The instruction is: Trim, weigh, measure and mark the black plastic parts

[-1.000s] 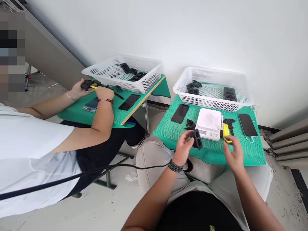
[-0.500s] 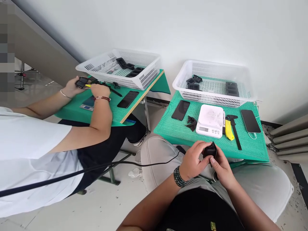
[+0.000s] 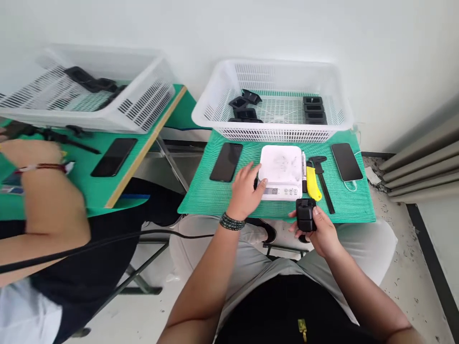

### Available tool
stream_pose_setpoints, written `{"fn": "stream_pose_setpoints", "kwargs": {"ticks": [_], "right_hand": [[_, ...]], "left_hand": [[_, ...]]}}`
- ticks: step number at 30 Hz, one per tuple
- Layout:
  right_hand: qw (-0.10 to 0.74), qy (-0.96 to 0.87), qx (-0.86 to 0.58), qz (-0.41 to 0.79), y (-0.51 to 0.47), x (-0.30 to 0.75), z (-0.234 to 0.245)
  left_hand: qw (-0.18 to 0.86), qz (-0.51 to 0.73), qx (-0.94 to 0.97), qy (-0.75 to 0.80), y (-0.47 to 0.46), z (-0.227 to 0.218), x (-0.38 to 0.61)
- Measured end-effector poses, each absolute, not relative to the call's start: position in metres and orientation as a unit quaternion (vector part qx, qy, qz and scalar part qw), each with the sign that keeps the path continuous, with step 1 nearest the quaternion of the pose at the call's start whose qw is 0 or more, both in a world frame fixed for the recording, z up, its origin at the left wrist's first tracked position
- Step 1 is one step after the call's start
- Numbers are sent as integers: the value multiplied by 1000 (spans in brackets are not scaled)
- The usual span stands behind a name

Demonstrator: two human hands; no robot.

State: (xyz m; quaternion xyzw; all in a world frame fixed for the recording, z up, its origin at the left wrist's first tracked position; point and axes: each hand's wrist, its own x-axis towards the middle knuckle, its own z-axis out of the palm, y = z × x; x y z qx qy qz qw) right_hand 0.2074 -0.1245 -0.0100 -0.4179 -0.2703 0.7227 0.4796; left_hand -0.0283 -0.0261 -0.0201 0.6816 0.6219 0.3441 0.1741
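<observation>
My right hand (image 3: 320, 231) holds a black moulded part (image 3: 306, 216) with two raised blocks, over my lap at the table's front edge. My left hand (image 3: 245, 188) reaches over the green-covered table beside the white digital scale (image 3: 280, 165), fingers stretched and thumb apart from them. A bit of black scrap (image 3: 256, 183) shows between its thumb and fingers; the rest is covered by the hand. The scale's display reads 0.0. To its right lie a marker (image 3: 304, 171), a yellow-handled utility knife (image 3: 313, 185) and a black caliper (image 3: 324, 186).
A white basket (image 3: 272, 134) with several black parts stands at the table's back. Phones lie left (image 3: 226, 162) and right (image 3: 347, 162), the right one with a cable. At left, a co-worker's arm (image 3: 53, 200) extends over another table holding a basket (image 3: 132, 117). A black cable (image 3: 143, 234) crosses in front.
My left hand has let go of the black part and moved left and forward over the black scraps. The part stays in my right hand. The view has turned right.
</observation>
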Motion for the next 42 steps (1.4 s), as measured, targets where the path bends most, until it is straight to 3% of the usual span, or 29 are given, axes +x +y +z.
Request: {"fn": "stream_pose_setpoints", "kwargs": {"ticks": [12,14,18,21,23,28,33,35,39,42], "right_hand": [[498,-286,-472,669,-116,202,-1],[516,-279,-477,654,-108,198,-1],[561,-253,-470,633,-99,172,3],[545,-318,-423,650,-101,151,18],[542,-380,-391,639,-105,148,31],[535,-526,-389,534,-122,170,49],[531,-532,-437,494,-138,189,45],[554,-488,-460,493,-134,193,45],[600,-366,-508,498,-117,197,48],[607,-368,-507,489,-116,194,49]], "left_hand": [[141,306,662,669,-41,-31,-52],[132,329,647,675,-54,-21,-46],[113,509,611,596,-90,14,-5],[55,512,735,440,-105,41,34],[36,525,728,440,-105,56,52],[248,492,728,408,-96,81,61],[460,489,614,414,-97,83,75],[441,526,606,403,-101,78,90],[282,566,667,394,-108,70,114],[297,542,684,389,-101,76,110]]}}
